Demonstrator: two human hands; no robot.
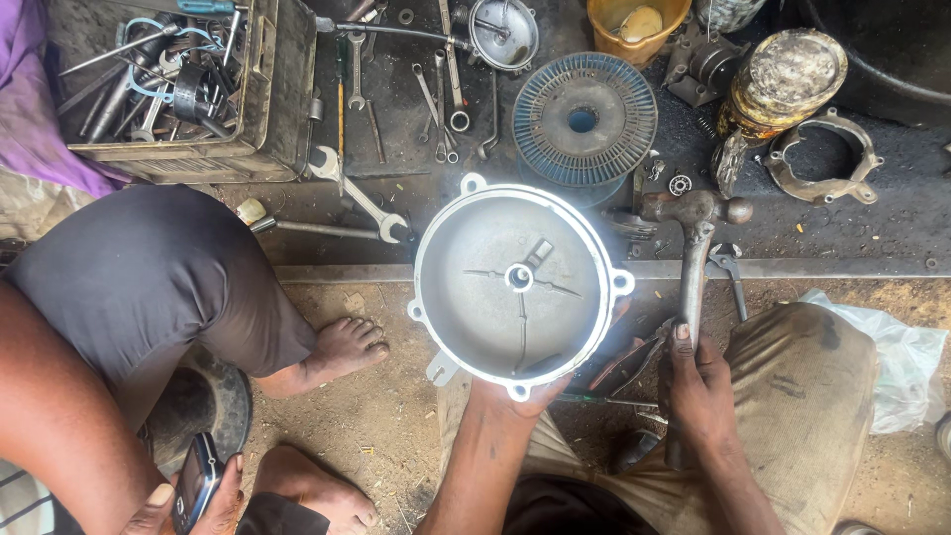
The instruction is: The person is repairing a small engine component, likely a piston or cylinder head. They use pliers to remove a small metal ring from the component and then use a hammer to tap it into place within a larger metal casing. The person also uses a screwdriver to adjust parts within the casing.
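1. The person's left hand (523, 396) grips the near rim of a round, silvery cast-metal cover (515, 280) with small lugs around its edge, holding it up with its hollow inside facing the camera.
2. The right hand (696, 386) is clenched around the handle of a worn steel ball-peen hammer (695, 243), just right of the cover; the hammer's head lies level with the cover's upper edge.
3. Beyond the cover, touching its far rim in the view, lies a blue-grey finned disc (584, 119) with a central hole.
4. Left of the cover, a large open-ended spanner (355, 193) lies on the dark floor.
5. Further left of the cover stands a grimy crate of tools (263, 99).
6. Far right of the cover sits a rusty ring-shaped metal bracket (820, 159).
7. Well left of and nearer than the cover, another person crouches barefoot, a hand (188, 500) holding a dark phone (196, 481).
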